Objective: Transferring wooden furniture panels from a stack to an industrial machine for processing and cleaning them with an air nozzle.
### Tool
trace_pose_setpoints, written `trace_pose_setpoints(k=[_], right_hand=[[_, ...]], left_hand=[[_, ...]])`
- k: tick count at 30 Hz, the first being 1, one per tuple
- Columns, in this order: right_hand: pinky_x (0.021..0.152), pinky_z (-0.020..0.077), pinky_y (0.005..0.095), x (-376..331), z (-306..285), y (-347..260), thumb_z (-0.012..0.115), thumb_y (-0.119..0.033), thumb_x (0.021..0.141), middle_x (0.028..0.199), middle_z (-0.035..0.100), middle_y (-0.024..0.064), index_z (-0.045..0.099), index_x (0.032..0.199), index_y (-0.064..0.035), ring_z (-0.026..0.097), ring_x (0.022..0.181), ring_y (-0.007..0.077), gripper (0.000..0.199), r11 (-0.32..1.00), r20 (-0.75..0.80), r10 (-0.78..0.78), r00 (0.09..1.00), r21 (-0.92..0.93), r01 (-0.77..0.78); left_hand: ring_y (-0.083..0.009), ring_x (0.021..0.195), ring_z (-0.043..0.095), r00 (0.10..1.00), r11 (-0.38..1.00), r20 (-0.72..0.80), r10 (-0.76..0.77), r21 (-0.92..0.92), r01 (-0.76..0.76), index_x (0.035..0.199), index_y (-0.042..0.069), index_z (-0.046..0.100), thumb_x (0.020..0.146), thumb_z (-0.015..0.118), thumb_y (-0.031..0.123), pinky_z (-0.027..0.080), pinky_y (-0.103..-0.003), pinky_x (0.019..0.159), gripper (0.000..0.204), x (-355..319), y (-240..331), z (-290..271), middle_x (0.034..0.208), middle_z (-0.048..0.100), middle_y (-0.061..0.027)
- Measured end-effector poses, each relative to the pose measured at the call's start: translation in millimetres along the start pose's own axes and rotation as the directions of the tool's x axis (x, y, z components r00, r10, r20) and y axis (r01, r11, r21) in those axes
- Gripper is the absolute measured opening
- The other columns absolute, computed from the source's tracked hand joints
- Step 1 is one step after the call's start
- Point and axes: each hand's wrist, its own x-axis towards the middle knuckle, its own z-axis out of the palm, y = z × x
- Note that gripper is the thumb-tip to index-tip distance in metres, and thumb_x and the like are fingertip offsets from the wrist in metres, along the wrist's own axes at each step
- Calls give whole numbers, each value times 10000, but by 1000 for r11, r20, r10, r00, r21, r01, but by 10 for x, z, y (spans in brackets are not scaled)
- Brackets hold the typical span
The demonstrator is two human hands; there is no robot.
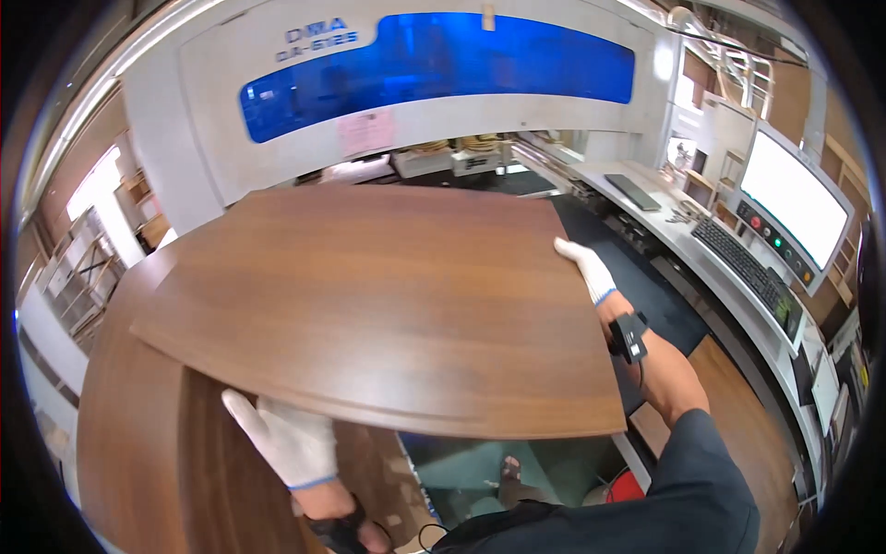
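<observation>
A large brown wood-grain board [369, 305] spans the middle of the view, held at an angle over a stack of similar brown boards [129, 406] on the left. My right hand [587, 268], in a white glove with a blue cuff, holds the board's right edge. At the near edge, my gloved left hand [291, 443] supports the board from below. Its thumb points out to the side, and its fingers are partly hidden under the board. Black devices are strapped to both my wrists.
Behind the board stands a large white machine [203, 111] with a blue window [443, 65]. Along the right runs a pale ledge with a keyboard [748, 268], and a monitor [794, 203] with buttons stands above it. A dark machine bed [646, 314] lies beside my right arm. Something red [628, 487] sits low near my sleeve.
</observation>
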Motion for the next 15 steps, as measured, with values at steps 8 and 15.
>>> trace_pose_setpoints(k=[8,15], right_hand=[[996,565,431,-271,-2363,31,613,-296,1056,1334,677,139,574,1430,-21,675,1162,283,466,980,-333,-116,936,117,164],[1004,549,396,109,-3834,-98,620,-141,1033,1330,680,116,582,1416,21,673,1162,249,418,849,-620,-506,600,-238,472]], left_hand=[[-227,938,671,972,883,-199,-124,424,199,1052,-17,659,837,666,118,560,-403,907,255,1021,-2032,-45,989,668,-99],[-323,1047,702,874,818,-68,-481,323,476,1276,0,627,824,697,47,580,-451,965,459,2389,-4531,-378,1177,704,-144]])
